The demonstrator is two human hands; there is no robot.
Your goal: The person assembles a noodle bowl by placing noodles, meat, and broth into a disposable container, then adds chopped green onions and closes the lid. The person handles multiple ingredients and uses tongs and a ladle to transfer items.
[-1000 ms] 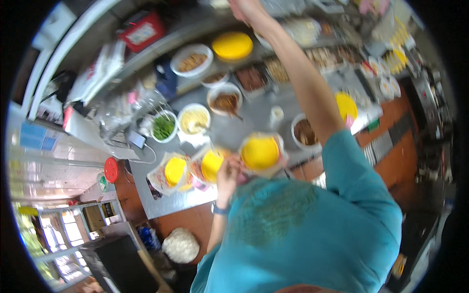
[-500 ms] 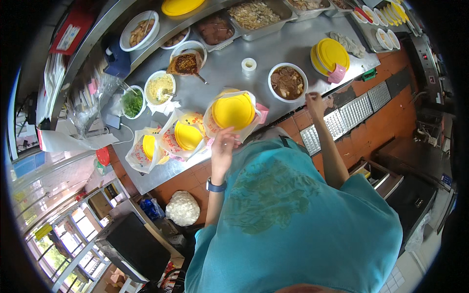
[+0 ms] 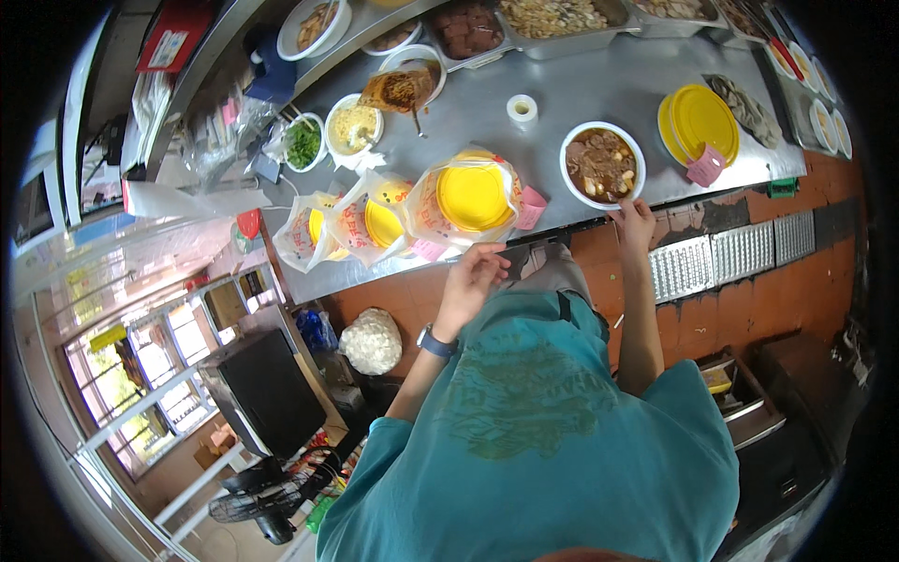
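Note:
A white bowl of brown meat stew [image 3: 599, 169] sits near the counter's front edge. The fingers of my right hand [image 3: 634, 225] are closed at its near rim. My left hand [image 3: 475, 278] holds nothing, with its fingers loosely bent and apart. It hovers by the front edge, just below the nearest of three printed plastic bags [image 3: 426, 208], each with a yellow-lidded tub inside. The largest yellow lid [image 3: 474, 194] shows in that bag, and a pink slip [image 3: 530, 208] hangs at its side. Right of the stew lie stacked yellow lids [image 3: 702, 122] with another pink slip [image 3: 705, 165].
A roll of tape [image 3: 523, 110] stands mid-counter. Behind the bags are a bowl of chopped greens [image 3: 302, 142], a bowl of minced garlic [image 3: 355, 127] and a chilli sauce bowl [image 3: 403, 89]. Metal food trays [image 3: 562, 42] line the back. A grey cloth [image 3: 744, 108] lies at right.
The whole view has shifted, moving the counter rightward in the picture. My right hand has come onto the stew bowl's near rim. My left hand has drawn slightly away from the nearest bag.

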